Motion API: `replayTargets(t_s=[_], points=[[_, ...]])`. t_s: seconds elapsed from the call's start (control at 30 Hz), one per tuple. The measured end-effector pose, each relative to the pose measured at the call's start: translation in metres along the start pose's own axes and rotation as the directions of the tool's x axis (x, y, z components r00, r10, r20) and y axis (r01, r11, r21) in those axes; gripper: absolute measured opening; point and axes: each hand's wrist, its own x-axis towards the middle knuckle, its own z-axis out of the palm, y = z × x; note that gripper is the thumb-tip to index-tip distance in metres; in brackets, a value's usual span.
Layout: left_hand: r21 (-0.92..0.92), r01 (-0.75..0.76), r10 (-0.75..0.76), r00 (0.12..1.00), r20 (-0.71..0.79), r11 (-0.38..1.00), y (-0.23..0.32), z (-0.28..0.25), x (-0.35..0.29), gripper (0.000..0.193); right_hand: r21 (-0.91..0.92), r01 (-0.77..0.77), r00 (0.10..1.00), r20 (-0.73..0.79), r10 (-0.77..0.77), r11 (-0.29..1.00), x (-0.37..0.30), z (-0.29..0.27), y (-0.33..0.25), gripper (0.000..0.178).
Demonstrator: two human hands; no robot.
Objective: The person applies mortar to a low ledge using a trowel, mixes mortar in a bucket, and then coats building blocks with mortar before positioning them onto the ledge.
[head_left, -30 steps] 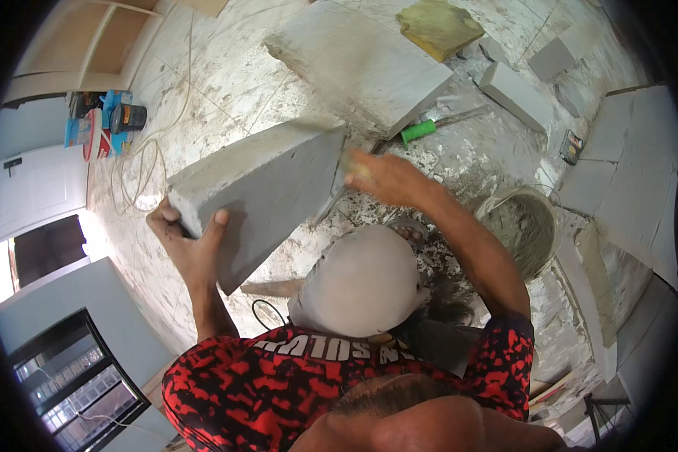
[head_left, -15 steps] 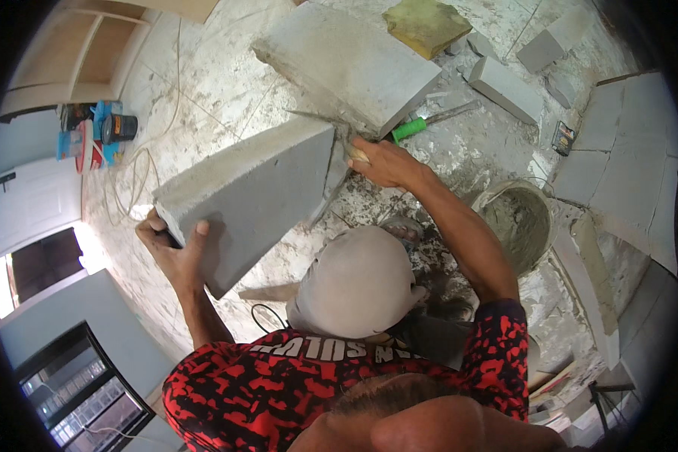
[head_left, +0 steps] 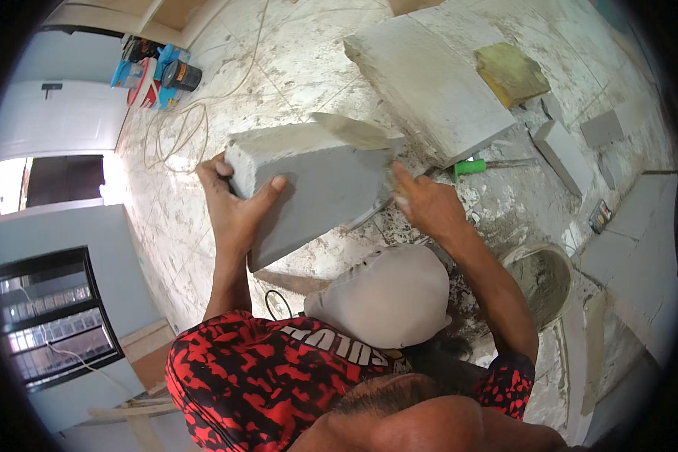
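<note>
A long grey block (head_left: pixel 309 177), like lightweight concrete, is tilted in front of me. My left hand (head_left: pixel 237 203) grips its left end, thumb on the broad face and fingers round the end. At the block's other end, my right hand (head_left: pixel 429 202) is closed round what looks like a trowel's handle, mostly hidden by the fingers. The trowel's flat, pointed blade (head_left: pixel 352 132) lies over the block's upper edge. Just past my right hand, a green-handled tool (head_left: pixel 471 167) with a thin metal shaft rests on the floor.
A larger grey block (head_left: pixel 437 83) lies beyond, beside a yellowish chunk (head_left: pixel 512 74). Smaller block pieces (head_left: pixel 561 157) are farther right. A bucket (head_left: pixel 571 286) of wet grey mix stands by my right forearm. A brownish saw-like blade (head_left: pixel 290 282) lies below the block. Cable (head_left: pixel 203 132) coils at left.
My view has turned, shifting the surroundings mostly rightward. The trowel blade has moved from beside the block's end to over its upper edge. My left hand keeps its grip.
</note>
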Motion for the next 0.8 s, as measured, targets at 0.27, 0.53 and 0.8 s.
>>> replayTargets(t_s=[0.27,0.53,0.8], points=[[0.135,0.031,-0.027,0.999,-0.027,0.99,0.009,0.011,0.002,0.071,-0.002,0.14,0.968,-0.209,-0.138,0.99,0.013,-0.008,-0.017,0.052],[0.191,0.037,-0.034,0.999,-0.02,0.981,0.02,0.018,0.004,0.076,0.013,-0.071,0.997,-0.031,0.072,0.997,0.003,-0.014,0.006,0.055],[0.174,-0.139,0.115,0.983,0.144,0.975,0.002,0.009,0.005,0.095,0.446,-0.393,0.857,-0.14,0.496,0.804,-0.129,-0.094,0.094,0.055]])
